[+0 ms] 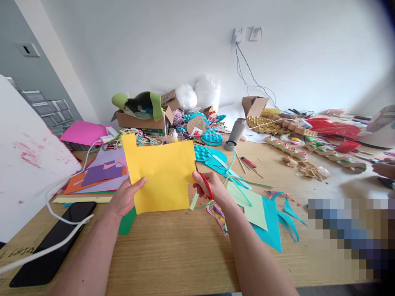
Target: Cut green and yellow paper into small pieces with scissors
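A yellow sheet of paper (163, 176) is held upright above the table, with a strip jutting up at its top left corner. My left hand (125, 197) grips its left edge, thumb on the near face. My right hand (211, 187) is closed on red-handled scissors (207, 186) at the sheet's right edge. The scissor blades are mostly hidden by the hand and paper. Below the left hand, a piece of green paper (127, 222) lies on the table. To the right are pale green paper (249, 205) and blue paper (271, 226).
A black phone (52, 246) and a white cable (58, 244) lie at the left, near stacked coloured paper (101, 174). A steel bottle (237, 133) leans behind the scissors. Cardboard boxes (140, 123) and craft pieces line the wall. Another person's hand (384, 168) shows at the far right.
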`<action>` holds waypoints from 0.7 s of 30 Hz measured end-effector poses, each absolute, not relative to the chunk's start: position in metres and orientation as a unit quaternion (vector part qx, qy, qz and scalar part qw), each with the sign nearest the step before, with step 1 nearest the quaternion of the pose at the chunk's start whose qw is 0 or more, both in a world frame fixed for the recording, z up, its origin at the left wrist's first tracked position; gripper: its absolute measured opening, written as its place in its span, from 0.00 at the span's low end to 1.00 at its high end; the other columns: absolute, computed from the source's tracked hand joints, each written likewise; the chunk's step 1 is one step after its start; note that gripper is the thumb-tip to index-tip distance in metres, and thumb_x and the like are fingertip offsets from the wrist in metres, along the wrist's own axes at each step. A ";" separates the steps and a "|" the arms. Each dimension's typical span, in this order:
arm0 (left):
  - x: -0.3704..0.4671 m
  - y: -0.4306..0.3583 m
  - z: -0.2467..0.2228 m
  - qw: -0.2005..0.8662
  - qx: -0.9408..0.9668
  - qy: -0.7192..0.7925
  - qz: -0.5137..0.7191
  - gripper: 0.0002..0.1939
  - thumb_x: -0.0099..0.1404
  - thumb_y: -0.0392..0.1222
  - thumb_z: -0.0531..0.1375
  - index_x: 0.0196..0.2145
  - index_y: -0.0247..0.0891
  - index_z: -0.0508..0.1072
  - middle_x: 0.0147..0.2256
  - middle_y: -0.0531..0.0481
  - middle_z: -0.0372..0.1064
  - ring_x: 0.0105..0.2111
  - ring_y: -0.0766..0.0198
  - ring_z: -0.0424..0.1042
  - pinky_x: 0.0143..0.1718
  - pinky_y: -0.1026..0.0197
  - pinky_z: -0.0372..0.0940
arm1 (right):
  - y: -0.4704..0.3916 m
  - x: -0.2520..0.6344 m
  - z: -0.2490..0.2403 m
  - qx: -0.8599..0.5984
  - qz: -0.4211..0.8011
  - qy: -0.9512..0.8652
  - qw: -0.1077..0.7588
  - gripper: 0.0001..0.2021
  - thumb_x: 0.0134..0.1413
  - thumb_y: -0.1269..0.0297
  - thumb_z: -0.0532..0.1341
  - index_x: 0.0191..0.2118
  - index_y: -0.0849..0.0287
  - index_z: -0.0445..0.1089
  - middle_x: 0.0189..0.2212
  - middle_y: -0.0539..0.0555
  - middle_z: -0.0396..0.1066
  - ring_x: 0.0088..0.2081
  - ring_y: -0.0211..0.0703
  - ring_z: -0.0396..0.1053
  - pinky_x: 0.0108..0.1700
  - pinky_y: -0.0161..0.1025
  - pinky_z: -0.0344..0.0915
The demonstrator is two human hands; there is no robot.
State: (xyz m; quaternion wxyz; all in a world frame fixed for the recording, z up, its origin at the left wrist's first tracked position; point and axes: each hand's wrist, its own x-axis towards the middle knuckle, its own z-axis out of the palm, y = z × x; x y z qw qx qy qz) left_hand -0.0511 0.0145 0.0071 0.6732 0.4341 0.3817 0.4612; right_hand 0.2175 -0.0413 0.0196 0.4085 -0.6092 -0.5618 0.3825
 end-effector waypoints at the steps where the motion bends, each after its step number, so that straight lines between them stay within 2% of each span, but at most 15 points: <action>1: -0.051 0.015 0.007 0.674 0.437 0.382 0.458 0.25 0.51 0.45 0.70 0.47 0.35 0.76 0.43 0.41 0.78 0.43 0.47 0.76 0.46 0.49 0.71 | -0.041 0.217 0.019 -0.607 0.380 -0.564 0.411 0.32 0.51 0.33 0.53 0.18 0.60 0.65 0.13 0.52 0.65 0.15 0.35 0.64 0.19 0.31 0.59; 4: -0.051 0.015 0.007 0.673 0.439 0.382 0.456 0.24 0.52 0.45 0.69 0.47 0.36 0.76 0.43 0.41 0.78 0.42 0.48 0.77 0.46 0.50 0.71 | -0.042 0.217 0.021 -0.603 0.381 -0.565 0.415 0.32 0.51 0.33 0.53 0.17 0.60 0.64 0.13 0.52 0.66 0.15 0.34 0.63 0.20 0.31 0.60; 9: -0.050 0.015 0.007 0.675 0.430 0.382 0.462 0.24 0.52 0.45 0.69 0.46 0.35 0.76 0.43 0.41 0.77 0.43 0.47 0.76 0.46 0.49 0.71 | -0.045 0.216 0.026 -0.608 0.398 -0.558 0.401 0.33 0.51 0.32 0.52 0.22 0.62 0.68 0.15 0.52 0.67 0.16 0.35 0.64 0.17 0.30 0.56; 17: -0.050 0.015 0.005 0.655 0.452 0.382 0.469 0.25 0.52 0.47 0.69 0.47 0.37 0.76 0.47 0.41 0.76 0.48 0.46 0.74 0.49 0.49 0.69 | -0.044 0.217 0.026 -0.611 0.403 -0.553 0.398 0.34 0.51 0.32 0.51 0.22 0.62 0.69 0.14 0.52 0.67 0.16 0.35 0.64 0.18 0.31 0.56; 21: -0.050 0.014 0.005 0.658 0.461 0.381 0.458 0.27 0.52 0.47 0.69 0.49 0.36 0.75 0.46 0.39 0.76 0.48 0.44 0.73 0.50 0.47 0.68 | -0.045 0.217 0.028 -0.611 0.386 -0.563 0.400 0.33 0.53 0.33 0.51 0.16 0.60 0.64 0.12 0.52 0.66 0.16 0.34 0.64 0.22 0.32 0.58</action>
